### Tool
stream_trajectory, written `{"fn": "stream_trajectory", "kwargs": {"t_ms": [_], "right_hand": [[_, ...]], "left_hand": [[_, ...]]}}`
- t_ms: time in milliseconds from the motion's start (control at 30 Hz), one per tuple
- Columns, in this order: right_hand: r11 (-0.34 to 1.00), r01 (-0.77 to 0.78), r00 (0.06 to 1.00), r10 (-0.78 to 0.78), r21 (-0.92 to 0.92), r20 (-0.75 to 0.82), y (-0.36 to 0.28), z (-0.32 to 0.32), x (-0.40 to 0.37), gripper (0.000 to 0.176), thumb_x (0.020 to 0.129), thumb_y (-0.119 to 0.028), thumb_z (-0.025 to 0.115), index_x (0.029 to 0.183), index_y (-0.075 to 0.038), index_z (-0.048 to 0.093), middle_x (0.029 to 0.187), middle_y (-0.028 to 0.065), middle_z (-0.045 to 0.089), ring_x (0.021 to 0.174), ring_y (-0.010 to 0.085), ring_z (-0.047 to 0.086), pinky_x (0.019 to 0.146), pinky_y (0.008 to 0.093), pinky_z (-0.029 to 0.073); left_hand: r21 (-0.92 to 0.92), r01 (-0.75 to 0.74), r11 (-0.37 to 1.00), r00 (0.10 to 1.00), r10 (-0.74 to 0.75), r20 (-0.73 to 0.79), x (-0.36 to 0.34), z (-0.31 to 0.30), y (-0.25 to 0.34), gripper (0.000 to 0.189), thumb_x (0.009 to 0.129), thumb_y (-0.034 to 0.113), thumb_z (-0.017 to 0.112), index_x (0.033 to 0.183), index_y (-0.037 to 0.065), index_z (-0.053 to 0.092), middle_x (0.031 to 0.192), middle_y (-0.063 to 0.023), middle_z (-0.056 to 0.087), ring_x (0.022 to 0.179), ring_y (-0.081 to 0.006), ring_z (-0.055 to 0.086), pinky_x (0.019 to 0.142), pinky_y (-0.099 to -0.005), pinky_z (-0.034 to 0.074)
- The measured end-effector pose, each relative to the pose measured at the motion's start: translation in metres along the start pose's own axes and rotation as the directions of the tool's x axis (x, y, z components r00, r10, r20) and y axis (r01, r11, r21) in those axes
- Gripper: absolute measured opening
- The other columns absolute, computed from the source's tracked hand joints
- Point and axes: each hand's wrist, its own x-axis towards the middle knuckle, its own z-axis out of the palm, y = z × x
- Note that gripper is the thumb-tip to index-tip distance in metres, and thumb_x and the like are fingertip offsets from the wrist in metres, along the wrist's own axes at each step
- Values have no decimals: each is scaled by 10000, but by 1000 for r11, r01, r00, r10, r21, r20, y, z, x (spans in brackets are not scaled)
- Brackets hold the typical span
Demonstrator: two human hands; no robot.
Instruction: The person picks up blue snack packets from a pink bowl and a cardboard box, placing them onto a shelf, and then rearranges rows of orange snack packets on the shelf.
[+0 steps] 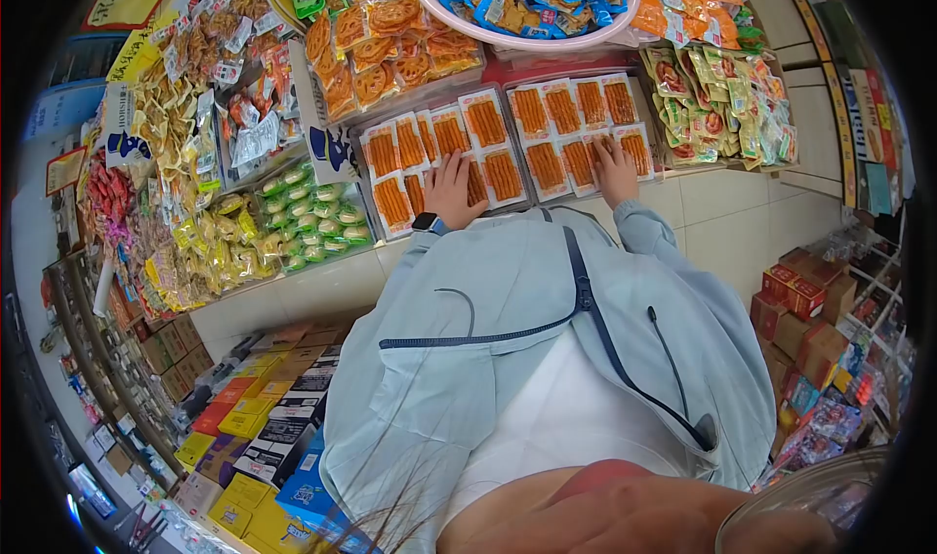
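Note:
My left hand (452,195) lies over the left tray's lower row, its fingers spread on flat packets of orange snack sticks (484,122). A dark watch (426,222) is on that wrist. In the right tray, my right hand (615,172) rests with its fingers apart on the lower row, touching a packet of snack sticks (579,162) and partly covering it. Another packet (635,149) lies just to the right of these fingers. Both trays hold several such packets in two rows, and each hand hides part of the packets beneath it.
A pink basin (427,5) of blue snack bags stands behind the trays. Round orange snacks (375,83) sit behind the left tray, green packets (322,207) to its left. Beige-green packets (720,105) lie at right. Stacked cartons (252,415) stand below left.

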Motion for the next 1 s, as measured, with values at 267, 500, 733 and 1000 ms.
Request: {"fn": "stream_trajectory", "kwargs": {"t_ms": [267,500,733,1000], "right_hand": [[998,-59,998,59,-20,-8,0,5,-1,639,833,-144,613,1438,-266,448,1465,114,411,1244,356,449,1049,469,380],[995,-85,996,85,-45,-5,-5,-1,-3,625,816,-157,621,1415,-269,478,1415,139,437,1232,352,452,1038,470,382],[992,-121,992,122,44,-12,-9,-7,-1,594,806,-176,661,1380,-234,516,1232,170,492,1126,347,485,974,466,406],[962,-56,983,100,266,-154,-37,-21,-4,568,823,-155,670,1368,-157,514,1204,195,494,1111,356,484,980,440,394]], "left_hand": [[-7,-43,999,997,44,62,6,-9,-9,944,637,462,809,1387,46,414,1510,-157,338,1410,-331,297,1126,-518,244],[-117,-76,990,990,61,-123,-1,-5,-3,937,596,424,837,1331,2,437,1462,-187,389,1334,-349,381,1084,-513,288],[-203,-180,963,958,125,-257,12,-27,30,908,575,348,867,1272,-48,439,1465,-243,380,1295,-380,424,1045,-517,339],[-268,-160,950,941,65,-331,21,-45,44,922,587,308,871,1311,-44,422,1430,-240,416,1295,-399,427,1057,-472,363]]}}
